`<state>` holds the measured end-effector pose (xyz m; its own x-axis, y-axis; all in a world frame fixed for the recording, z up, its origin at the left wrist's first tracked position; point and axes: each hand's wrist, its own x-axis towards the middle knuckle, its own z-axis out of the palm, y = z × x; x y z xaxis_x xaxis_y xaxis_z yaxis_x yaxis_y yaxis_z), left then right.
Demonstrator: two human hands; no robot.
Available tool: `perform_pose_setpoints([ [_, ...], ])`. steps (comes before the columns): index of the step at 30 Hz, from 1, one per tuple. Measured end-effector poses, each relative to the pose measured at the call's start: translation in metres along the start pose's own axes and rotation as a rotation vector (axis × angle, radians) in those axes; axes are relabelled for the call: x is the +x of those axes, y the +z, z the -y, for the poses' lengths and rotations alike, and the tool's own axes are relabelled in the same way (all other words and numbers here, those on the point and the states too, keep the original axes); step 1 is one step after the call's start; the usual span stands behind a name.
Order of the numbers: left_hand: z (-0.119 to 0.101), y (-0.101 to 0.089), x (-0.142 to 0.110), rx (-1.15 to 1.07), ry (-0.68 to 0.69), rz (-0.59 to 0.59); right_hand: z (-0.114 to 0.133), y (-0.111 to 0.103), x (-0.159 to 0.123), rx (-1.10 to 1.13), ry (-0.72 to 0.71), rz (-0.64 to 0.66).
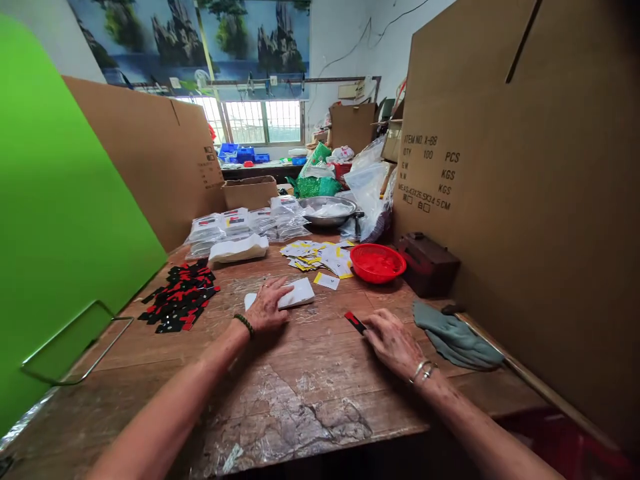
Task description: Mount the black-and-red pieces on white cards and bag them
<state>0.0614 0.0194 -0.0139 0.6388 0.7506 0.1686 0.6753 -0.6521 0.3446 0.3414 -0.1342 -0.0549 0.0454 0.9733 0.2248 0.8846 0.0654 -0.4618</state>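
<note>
My left hand [270,303] rests on a stack of white paper or bags [301,292] in the middle of the wooden table, fingers stretched over its top. To the right, my right hand [393,339] pinches a small black and red strip [355,323] between thumb and fingers, just above the tabletop. A heap of similar black and red strips [180,297] lies left of my left hand. Beyond my hands are a pile of white and yellow cards [320,257] and a single card [327,281] lying apart. Beside the cards stands a red plastic basket [378,263] with red pieces inside.
Filled clear bags [235,223] are stacked at the back, behind a folded white sheet [239,249]. A metal pan [327,210] stands behind the cards. At right are a dark box [429,263], a grey cloth [455,339] and a tall carton [520,200]. A green panel [60,220] borders the left.
</note>
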Motion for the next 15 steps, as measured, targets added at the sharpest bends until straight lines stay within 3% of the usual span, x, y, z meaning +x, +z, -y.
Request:
perform_pose_setpoints([
  [4, -0.019, 0.012, -0.053, -0.118, 0.014, -0.066, 0.006, 0.02, 0.013, -0.123, 0.032, -0.028],
  [7, -0.021, 0.018, -0.098, -0.151, -0.042, -0.095, 0.002, 0.039, 0.014, -0.193, 0.044, -0.043],
  [11, 0.007, 0.006, -0.135, 0.052, -0.299, -0.294, -0.023, 0.059, 0.019, -0.188, -0.01, -0.038],
  [15, 0.051, -0.024, -0.139, 0.329, -0.628, -0.393, -0.024, 0.058, 0.025, -0.187, 0.101, -0.073],
])
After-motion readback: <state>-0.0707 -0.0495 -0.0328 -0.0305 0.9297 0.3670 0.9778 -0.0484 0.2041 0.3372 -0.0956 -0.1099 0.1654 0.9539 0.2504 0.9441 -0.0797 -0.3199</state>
